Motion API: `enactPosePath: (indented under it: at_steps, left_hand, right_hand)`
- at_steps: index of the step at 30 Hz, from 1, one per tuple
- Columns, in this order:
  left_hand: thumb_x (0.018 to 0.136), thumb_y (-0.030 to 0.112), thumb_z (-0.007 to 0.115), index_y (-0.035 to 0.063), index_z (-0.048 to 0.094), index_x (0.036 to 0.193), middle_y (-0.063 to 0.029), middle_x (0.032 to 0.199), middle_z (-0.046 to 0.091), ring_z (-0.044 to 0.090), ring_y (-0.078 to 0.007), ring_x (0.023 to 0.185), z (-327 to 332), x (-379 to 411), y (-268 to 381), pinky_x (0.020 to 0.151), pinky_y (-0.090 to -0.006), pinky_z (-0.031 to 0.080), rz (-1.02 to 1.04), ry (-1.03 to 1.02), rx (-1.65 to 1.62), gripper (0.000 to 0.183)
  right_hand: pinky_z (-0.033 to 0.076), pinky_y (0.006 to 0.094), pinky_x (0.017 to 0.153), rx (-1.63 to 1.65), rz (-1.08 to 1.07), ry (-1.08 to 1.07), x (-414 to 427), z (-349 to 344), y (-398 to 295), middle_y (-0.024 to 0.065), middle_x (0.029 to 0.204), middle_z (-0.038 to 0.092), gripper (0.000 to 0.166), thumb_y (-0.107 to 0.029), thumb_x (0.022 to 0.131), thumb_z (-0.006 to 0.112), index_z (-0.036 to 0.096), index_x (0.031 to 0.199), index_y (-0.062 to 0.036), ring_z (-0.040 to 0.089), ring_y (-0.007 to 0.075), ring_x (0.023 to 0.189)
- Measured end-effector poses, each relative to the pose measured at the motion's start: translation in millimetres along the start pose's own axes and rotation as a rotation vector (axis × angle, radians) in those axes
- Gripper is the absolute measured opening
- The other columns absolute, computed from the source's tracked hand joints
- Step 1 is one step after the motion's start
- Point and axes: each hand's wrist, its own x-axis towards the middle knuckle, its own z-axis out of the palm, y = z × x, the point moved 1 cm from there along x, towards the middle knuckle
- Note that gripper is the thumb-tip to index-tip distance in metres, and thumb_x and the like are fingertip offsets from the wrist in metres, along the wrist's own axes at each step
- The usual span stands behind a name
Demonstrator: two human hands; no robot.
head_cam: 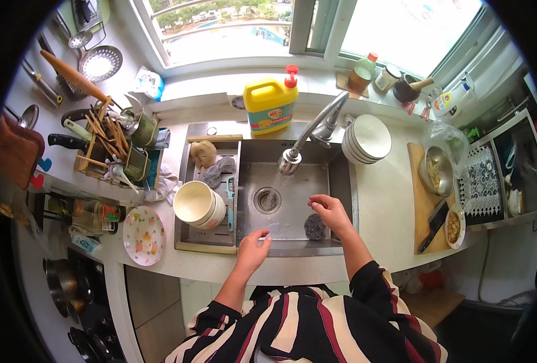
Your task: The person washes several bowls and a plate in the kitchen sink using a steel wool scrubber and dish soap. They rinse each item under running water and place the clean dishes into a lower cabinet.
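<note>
My left hand hovers at the front rim of the stainless steel sink, thumb apart from the fingers, holding nothing. Over the basin's right side is my right hand, also without anything in it. Just below it a dark steel wool scourer lies on the basin floor, partly covered by the wrist. Water runs from the pull-down faucet towards the drain strainer. On the left ledge stand stacked cream bowls, beside a turquoise-handled peeler and more scourers.
A yellow detergent jug stands behind the sink. White bowls are stacked at its right. Further right, a cutting board carries a cleaver, a metal bowl and a food dish. A patterned plate lies left.
</note>
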Motion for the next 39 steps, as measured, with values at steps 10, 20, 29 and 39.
enactPosePath:
  at_steps: [10, 20, 29, 39]
  left_hand:
    - [0.080, 0.012, 0.056, -0.0015, 0.057, 0.100, -0.0130, 0.091, 0.063, 0.061, -0.0205, 0.087, -16.6, -14.4, -7.0, 0.078, -0.0299, 0.045, -0.028, -0.016, -0.209, 0.024]
    - [0.082, 0.011, 0.055, -0.0015, 0.057, 0.102, -0.0125, 0.091, 0.063, 0.060, -0.0190, 0.086, -23.5, -18.8, -1.7, 0.078, -0.0288, 0.045, 0.000, -0.052, -0.279, 0.024]
    - [0.083, 0.010, 0.053, -0.0043, 0.055, 0.103, -0.0108, 0.095, 0.062, 0.056, -0.0152, 0.090, -40.4, -25.4, 0.9, 0.081, -0.0272, 0.043, -0.041, -0.066, -0.318, 0.025]
    - [0.084, 0.012, 0.051, -0.0038, 0.047, 0.117, -0.0139, 0.109, 0.057, 0.052, -0.0209, 0.105, -103.8, -35.2, 114.5, 0.093, -0.0337, 0.038, 0.197, -0.666, -0.810, 0.037]
  right_hand:
    - [0.045, 0.0288, 0.085, -0.106, -0.159, 0.170, 21.6, -8.2, 3.0, 0.0139, 0.101, 0.062, 0.033, -0.008, 0.077, 0.056, 0.054, 0.108, 0.0022, 0.059, 0.0205, 0.096]
    - [0.041, 0.0320, 0.091, -0.664, -0.261, 0.394, 127.6, -36.6, -20.7, 0.0134, 0.111, 0.055, 0.037, -0.003, 0.071, 0.054, 0.057, 0.108, -0.0027, 0.052, 0.0256, 0.105]
    - [0.044, 0.0346, 0.085, -0.633, -0.131, 0.365, 111.2, -42.1, -39.3, 0.0204, 0.110, 0.044, 0.033, -0.014, 0.074, 0.057, 0.058, 0.106, -0.0082, 0.055, 0.0307, 0.089]
    - [0.042, 0.0335, 0.089, 0.676, -0.273, -0.605, -63.9, 3.2, -157.8, 0.0142, 0.104, 0.058, 0.035, -0.015, 0.087, 0.050, 0.049, 0.117, 0.0045, 0.055, 0.0196, 0.099]
